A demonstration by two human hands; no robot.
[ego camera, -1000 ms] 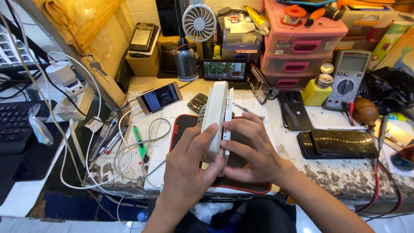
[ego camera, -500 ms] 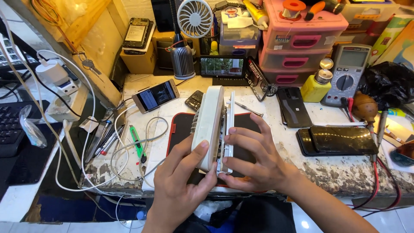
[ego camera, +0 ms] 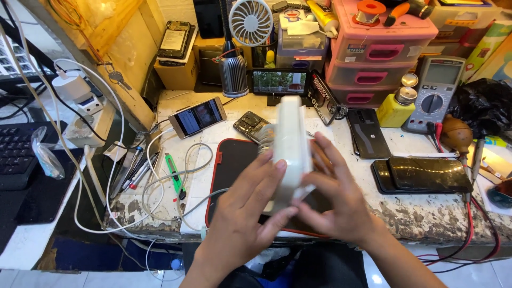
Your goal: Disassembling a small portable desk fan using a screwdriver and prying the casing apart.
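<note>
Since half a second ago, both hands have tipped the white device (ego camera: 290,146) more upright, so its narrow edge now faces the camera above the black mat (ego camera: 234,170) with the red border. Motion blurs the device, so its details cannot be told. The left hand (ego camera: 242,218) clasps its near side, thumb and fingers pressed on the white casing; the right hand (ego camera: 341,202) cups the other side, fingers spread along it. Both grips are closed firmly on the device, which hangs clear of the mat.

Just behind the device lies a small opened phone (ego camera: 252,127) showing its insides, and left of that a white phone (ego camera: 197,117) with a lit screen. Behind the device a phone propped on its side (ego camera: 279,81) shows a picture, next to a grey lamp base (ego camera: 234,74) and a small white fan (ego camera: 250,21). Right of the device lie a dark phone (ego camera: 368,133), then two stacked black phones (ego camera: 424,175). Farther right stand a yellow bottle (ego camera: 396,106), a grey multimeter (ego camera: 434,93) and pink drawers (ego camera: 381,58). Left of the mat run white cables (ego camera: 160,181) and a green cutter (ego camera: 174,175).
</note>
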